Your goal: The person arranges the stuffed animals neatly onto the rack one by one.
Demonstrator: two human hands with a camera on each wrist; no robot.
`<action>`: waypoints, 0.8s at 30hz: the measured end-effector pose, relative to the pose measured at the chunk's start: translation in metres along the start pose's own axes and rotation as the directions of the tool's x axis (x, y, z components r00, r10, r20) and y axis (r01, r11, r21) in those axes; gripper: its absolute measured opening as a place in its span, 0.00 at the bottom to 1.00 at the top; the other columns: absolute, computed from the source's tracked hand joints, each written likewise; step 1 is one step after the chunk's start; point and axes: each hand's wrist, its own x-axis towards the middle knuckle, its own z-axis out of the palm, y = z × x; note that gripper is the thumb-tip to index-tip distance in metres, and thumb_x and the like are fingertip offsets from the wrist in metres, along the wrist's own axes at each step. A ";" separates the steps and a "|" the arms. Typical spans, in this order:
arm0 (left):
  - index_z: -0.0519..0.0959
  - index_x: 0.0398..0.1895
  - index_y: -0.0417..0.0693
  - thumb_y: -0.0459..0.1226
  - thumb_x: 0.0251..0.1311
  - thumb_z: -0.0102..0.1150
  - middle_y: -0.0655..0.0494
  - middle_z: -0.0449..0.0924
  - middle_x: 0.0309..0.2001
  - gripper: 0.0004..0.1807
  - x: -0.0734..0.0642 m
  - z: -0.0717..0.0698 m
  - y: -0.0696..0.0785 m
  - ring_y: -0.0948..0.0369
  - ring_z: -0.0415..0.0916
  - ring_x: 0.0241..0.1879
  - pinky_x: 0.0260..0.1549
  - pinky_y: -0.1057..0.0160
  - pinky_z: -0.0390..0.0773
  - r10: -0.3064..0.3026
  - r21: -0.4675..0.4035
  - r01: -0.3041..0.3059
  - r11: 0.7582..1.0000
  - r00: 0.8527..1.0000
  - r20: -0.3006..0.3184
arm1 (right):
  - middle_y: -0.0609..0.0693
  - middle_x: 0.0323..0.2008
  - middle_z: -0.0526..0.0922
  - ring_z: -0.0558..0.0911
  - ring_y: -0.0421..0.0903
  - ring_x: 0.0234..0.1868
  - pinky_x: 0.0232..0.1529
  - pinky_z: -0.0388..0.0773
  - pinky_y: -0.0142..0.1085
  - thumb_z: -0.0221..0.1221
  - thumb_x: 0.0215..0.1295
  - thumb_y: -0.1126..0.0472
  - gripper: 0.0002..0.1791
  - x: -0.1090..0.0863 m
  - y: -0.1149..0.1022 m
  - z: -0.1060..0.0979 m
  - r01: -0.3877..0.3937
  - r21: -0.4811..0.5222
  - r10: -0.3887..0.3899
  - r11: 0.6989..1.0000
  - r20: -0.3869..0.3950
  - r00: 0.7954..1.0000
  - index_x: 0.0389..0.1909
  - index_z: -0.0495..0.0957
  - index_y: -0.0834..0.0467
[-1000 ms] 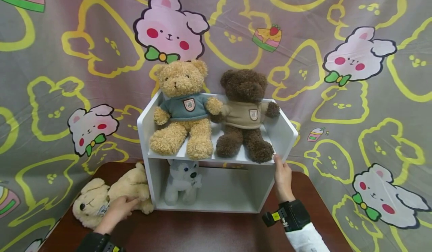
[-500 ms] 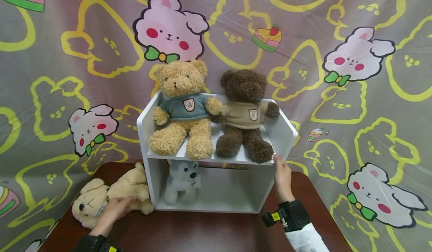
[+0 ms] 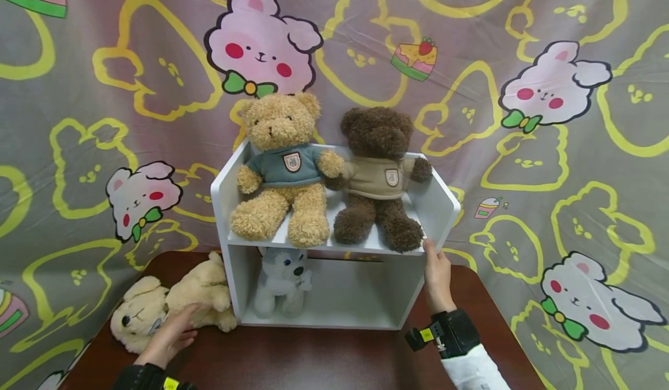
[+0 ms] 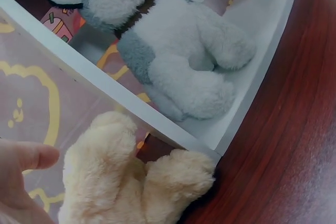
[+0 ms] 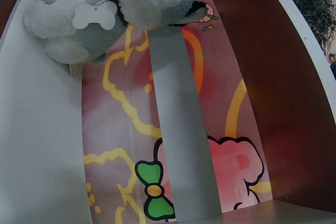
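A cream plush dog (image 3: pixel 195 285) lies on its side on the table, left of the white shelf (image 3: pixel 334 325). Close over the dog's middle is my left hand (image 3: pixel 175 329), its fingers loosely spread. In the left wrist view the thumb (image 4: pixel 39 156) stands away from the cream fur. My right hand (image 3: pixel 438 274) grips the shelf's middle board at its right front corner, the thumb on top. Inside the lower compartment, at the left, sits a grey and white plush husky (image 3: pixel 282 285); the right wrist view shows its bone-shaped tag (image 5: pixel 95 16).
On the upper board sit a tan teddy bear (image 3: pixel 284 169) in a blue sweater and a dark brown teddy bear (image 3: pixel 378 175) in a khaki one. The shelf stands on a dark red-brown table (image 3: pixel 313 358). A cartoon-printed curtain (image 3: pixel 522 163) hangs behind.
My left hand has shifted slightly left over the plush dog and its fingers have spread. The right hand keeps its grip on the shelf; the toys stay where they were.
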 end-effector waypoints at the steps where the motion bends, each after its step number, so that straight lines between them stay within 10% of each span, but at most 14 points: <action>1: 0.39 0.65 0.23 0.52 0.57 0.45 0.22 0.51 0.52 0.48 0.002 0.000 -0.001 0.46 0.66 0.40 0.42 0.56 0.73 -0.005 -0.025 0.005 1.000 1.000 0.002 | 0.63 0.67 0.54 0.55 0.59 0.66 0.63 0.48 0.56 0.39 0.68 0.41 0.37 0.000 0.000 0.000 -0.001 -0.002 0.001 1.000 0.002 1.000 0.67 0.52 0.64; 15: 0.29 0.67 0.32 0.65 0.51 0.44 0.21 0.42 0.56 0.60 0.107 -0.010 -0.055 0.32 0.52 0.54 0.54 0.41 0.60 -0.098 -0.248 0.080 0.965 0.993 -0.059 | 0.63 0.67 0.54 0.55 0.59 0.66 0.63 0.48 0.54 0.39 0.68 0.43 0.36 0.002 0.001 0.001 0.000 -0.004 0.000 1.000 -0.016 1.000 0.67 0.52 0.66; 24: 0.29 0.68 0.33 0.69 0.45 0.44 0.20 0.39 0.60 0.64 0.113 -0.007 -0.059 0.31 0.47 0.59 0.58 0.40 0.53 -0.113 -0.334 0.078 0.939 0.990 -0.086 | 0.64 0.66 0.54 0.55 0.60 0.65 0.63 0.48 0.55 0.40 0.68 0.43 0.37 0.003 0.001 0.000 -0.003 -0.011 0.003 1.000 -0.028 1.000 0.67 0.52 0.66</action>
